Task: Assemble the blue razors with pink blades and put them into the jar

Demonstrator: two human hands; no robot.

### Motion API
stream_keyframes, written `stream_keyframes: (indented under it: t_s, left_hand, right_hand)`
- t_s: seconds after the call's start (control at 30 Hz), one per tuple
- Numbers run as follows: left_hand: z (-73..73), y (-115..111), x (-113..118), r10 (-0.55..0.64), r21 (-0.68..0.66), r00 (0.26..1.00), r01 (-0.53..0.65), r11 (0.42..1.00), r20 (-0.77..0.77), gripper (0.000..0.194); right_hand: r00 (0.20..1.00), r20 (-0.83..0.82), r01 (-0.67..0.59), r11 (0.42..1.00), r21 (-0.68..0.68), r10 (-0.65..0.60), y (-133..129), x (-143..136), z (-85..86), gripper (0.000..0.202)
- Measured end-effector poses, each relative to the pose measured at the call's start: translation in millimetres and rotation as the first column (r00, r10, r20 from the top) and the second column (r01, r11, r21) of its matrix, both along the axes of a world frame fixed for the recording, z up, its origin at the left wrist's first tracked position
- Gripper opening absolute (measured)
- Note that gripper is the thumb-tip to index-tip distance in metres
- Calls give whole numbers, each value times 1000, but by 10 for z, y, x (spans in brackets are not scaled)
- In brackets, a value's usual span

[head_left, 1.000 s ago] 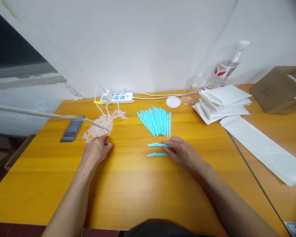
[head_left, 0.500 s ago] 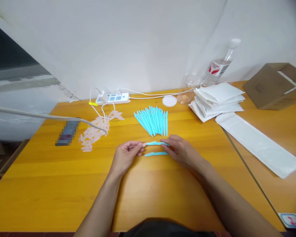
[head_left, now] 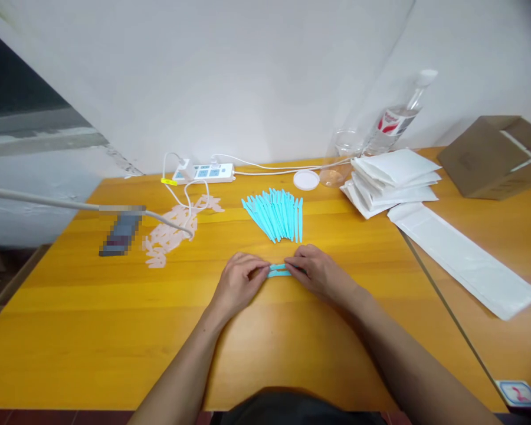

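Observation:
Pinched at its left end by my left hand (head_left: pixel 241 280), a turquoise eyebrow razor (head_left: pixel 278 267) lies crosswise just above the table. My right hand (head_left: pixel 316 268) is closed on the razor's right end. Just below it is a second turquoise eyebrow razor (head_left: pixel 278 274), parallel and very close; my fingertips cover its ends, so I cannot tell whether they touch it. Beyond my hands, a fanned pile of turquoise eyebrow razors (head_left: pixel 277 215) rests on the table. To the left are scattered pale pink, translucent blade caps (head_left: pixel 170 233).
A phone (head_left: pixel 123 231) and a white power strip (head_left: pixel 215 172) with cables stand left. Behind are a round lid (head_left: pixel 306 180), a clear jar (head_left: pixel 336 162) and a bottle (head_left: pixel 392 125). White padded envelopes (head_left: pixel 393 177) and a cardboard box (head_left: pixel 491 156) occupy the right.
My left hand has moved right, closer to my right hand. Its fingers now cover the razor's left end, where a pale cap showed before. The held razor is nearer the lower one.

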State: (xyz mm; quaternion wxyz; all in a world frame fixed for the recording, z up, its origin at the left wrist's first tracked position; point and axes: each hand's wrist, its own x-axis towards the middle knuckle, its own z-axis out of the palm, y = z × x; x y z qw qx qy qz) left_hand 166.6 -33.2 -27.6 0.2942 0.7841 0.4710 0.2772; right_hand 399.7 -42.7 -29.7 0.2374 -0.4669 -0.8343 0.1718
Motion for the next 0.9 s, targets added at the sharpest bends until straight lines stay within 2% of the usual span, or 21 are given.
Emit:
stream_keyframes:
  t_s: [0.13,0.2,0.23,0.3,0.33,0.4,0.47,0.6,0.73,0.83,0.9]
  left_hand:
    - [-43,-76,60,-72,175,990,93,980,-122,26]
    - [-69,-107,121,-151,218,972,190,957,-182,34]
    - [-81,-117,147,-197,227,958,243,943,-207,35]
    - [-97,-131,174,-248,230,940,302,925,-234,33]
    - [-99,-136,174,-257,229,937,310,923,-237,33]
    - [-90,-145,145,-259,225,938,310,924,-229,31]
    - [-60,-150,88,-251,221,946,294,930,-205,33]
    - [45,-116,-117,-169,203,978,191,960,-121,38]
    - [124,8,-531,21,144,992,-2,990,-126,33]
    - [122,141,-966,219,170,958,-188,967,-186,32]
    - [104,236,-1234,384,218,887,-334,917,-256,33]
  right_hand:
    - [999,-31,16,995,-97,-19,-1,58,54,32]
    - [987,-25,156,979,-128,-161,69,102,93,31]
    - [961,-9,275,953,-128,-278,135,124,105,29]
    - [854,31,519,849,-102,-519,320,160,107,28]
    - [808,50,590,802,-99,-588,432,172,99,31]
    - [761,113,649,754,-102,-639,662,181,75,39]
    - [737,164,674,729,-118,-655,858,178,58,38]
    - [712,220,702,673,-235,-667,1065,201,80,21]
    - [711,206,699,643,-312,-673,1040,309,153,17]
    - [731,72,676,705,-214,-679,874,365,202,16]
    - [768,-80,620,769,-154,-635,709,344,220,19]
